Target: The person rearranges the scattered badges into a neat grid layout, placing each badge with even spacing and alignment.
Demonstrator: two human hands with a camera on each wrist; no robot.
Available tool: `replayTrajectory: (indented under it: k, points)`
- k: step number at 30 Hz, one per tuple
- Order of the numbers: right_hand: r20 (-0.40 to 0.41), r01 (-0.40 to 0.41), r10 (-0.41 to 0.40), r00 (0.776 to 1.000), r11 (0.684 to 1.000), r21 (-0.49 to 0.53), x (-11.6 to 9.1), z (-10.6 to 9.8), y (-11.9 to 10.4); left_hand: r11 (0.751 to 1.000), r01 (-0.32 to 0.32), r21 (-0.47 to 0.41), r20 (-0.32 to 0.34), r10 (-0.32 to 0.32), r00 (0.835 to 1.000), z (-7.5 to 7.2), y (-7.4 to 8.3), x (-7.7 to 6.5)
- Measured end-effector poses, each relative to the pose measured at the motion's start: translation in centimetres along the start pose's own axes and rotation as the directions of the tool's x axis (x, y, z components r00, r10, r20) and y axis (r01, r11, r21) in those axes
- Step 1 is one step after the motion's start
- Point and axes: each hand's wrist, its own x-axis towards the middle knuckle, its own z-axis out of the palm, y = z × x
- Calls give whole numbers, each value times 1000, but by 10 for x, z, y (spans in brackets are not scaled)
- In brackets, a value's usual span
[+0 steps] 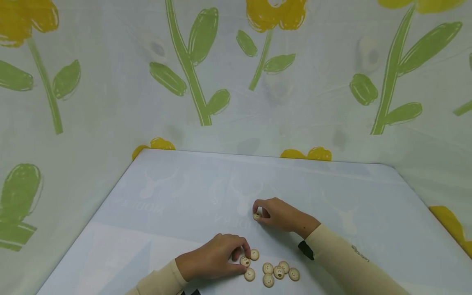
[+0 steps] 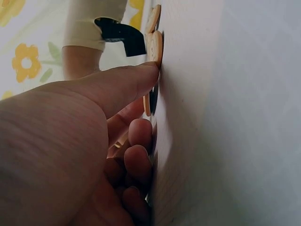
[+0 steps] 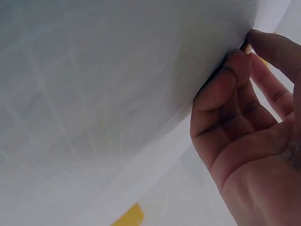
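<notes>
In the head view my right hand (image 1: 282,215) is farther out on the table, pinching a small round wooden disc with a drawn face (image 1: 257,216) between thumb and fingers. The right wrist view shows that hand (image 3: 249,117) low against the table surface, with only a sliver of the disc (image 3: 245,45) visible at the fingertips. Nearer the front, my left hand (image 1: 217,256) holds another face disc (image 1: 245,261) between thumb and index finger. One disc (image 1: 254,254) lies just beyond it and another (image 1: 249,274) by the thumb. In the left wrist view the thumb touches a disc's edge (image 2: 156,49).
Right of the left hand lies a loose cluster of several face discs (image 1: 279,272), some touching or overlapping. The pale table (image 1: 177,184) extends to a flower-print sheet (image 1: 313,102) behind and at both sides. A black wrist strap (image 1: 306,250) hangs under the right sleeve.
</notes>
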Motion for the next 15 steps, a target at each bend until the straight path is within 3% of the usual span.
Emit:
replayTrajectory:
  k: [15]
  points:
    - [-11, -17, 17, 1000, 1000, 26, -1, 2, -1, 1000, -4, 0, 0, 4, 1000, -1, -1, -1]
